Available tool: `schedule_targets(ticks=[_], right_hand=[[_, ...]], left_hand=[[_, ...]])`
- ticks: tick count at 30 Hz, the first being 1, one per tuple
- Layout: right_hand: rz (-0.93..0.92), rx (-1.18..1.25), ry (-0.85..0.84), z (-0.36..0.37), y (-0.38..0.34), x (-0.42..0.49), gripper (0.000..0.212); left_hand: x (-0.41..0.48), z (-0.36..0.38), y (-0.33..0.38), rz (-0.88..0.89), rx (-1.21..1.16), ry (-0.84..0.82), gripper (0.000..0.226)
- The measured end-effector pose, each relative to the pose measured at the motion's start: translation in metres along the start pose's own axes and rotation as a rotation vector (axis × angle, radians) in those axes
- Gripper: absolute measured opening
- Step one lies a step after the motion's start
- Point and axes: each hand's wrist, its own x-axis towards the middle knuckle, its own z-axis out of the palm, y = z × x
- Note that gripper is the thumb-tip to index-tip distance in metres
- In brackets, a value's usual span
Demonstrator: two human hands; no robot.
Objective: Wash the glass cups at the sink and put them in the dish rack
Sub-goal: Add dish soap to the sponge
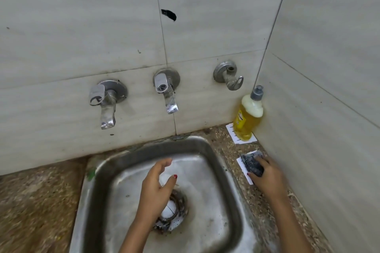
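The tiled far wall [82,26] carries a left tap [106,100], a middle tap [166,88] and a metal fitting [227,76]. A yellow detergent bottle [247,117] stands on a white card [229,129], far right.

Light: soft, even, fairly bright.
Shadows: faint, below the shiny chrome wall taps [165,88] beyond the left hand [156,186].
Glare: highlights on those taps; sheen on the square steel sink [207,193] around that hand.
Blur: the left hand's fingers and the clear glass cup [167,177] they hold smear together; right hand [269,178], gripping a dark grey scrub pad [251,162], soft-edged.
Distortion: pale wall tiles' [82,26] joints bow above both hands.
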Motion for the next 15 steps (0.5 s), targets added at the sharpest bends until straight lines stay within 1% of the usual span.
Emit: schedule_targets(ticks=[5, 7, 9, 10, 12, 15], right_hand=[[0.011, -0.014, 0.012, -0.006, -0.001, 0.003, 0.058], [0.028, 0.029, 0.051, -0.011, -0.005, 0.004, 0.051], [0.082, 0.057, 0.144, -0.020, -0.012, 0.005, 0.037], [0.096, 0.079, 0.199, -0.025, -0.015, 0.004, 0.035], [0.070, 0.160, 0.314, -0.034, -0.022, 0.000, 0.044], [-0.005, 0.325, 0.500, -0.052, -0.042, -0.013, 0.039]], left_hand=[[-0.003, -0.001, 0.004, 0.001, -0.027, -0.007, 0.036], [-0.005, -0.003, 0.007, 0.013, -0.030, -0.003, 0.035], [-0.006, -0.007, 0.011, 0.035, -0.034, 0.004, 0.034], [-0.006, -0.009, 0.014, 0.049, -0.041, 0.011, 0.034], [-0.005, -0.015, 0.023, 0.096, -0.067, 0.027, 0.037], [-0.002, -0.028, 0.051, 0.193, -0.135, 0.055, 0.040]])
